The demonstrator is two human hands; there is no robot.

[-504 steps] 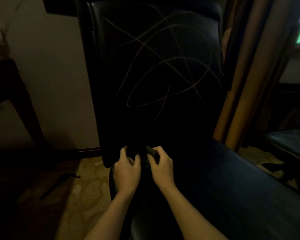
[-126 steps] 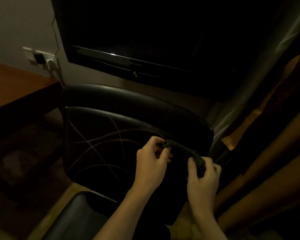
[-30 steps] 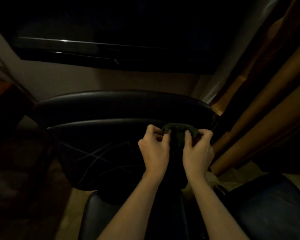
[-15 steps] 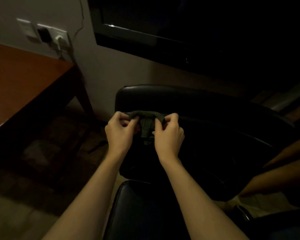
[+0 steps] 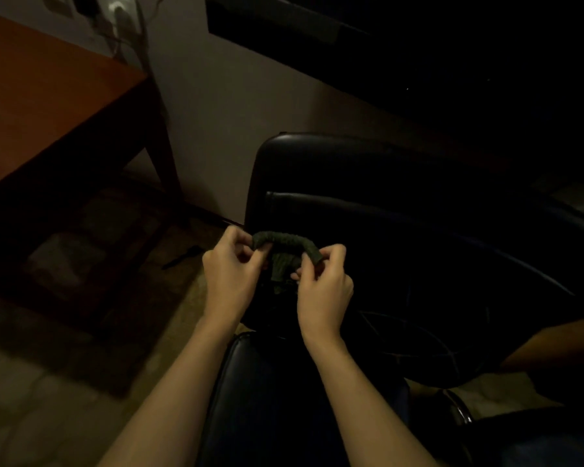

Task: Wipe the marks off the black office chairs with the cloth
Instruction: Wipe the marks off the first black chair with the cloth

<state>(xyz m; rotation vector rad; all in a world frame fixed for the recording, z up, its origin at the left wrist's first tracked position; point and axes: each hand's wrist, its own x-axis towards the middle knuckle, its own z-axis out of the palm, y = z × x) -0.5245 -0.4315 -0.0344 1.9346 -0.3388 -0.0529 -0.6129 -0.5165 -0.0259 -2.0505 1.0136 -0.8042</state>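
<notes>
Both hands have the dark green cloth rolled up: left hand pinches one end, right hand the other, fingers curled tight, right in front of the black chair back. Super dim, marks barely show.

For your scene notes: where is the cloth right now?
In the head view, the cloth is mid-frame, bunched between the left hand and right hand, held in front of the black chair's backrest.
</notes>
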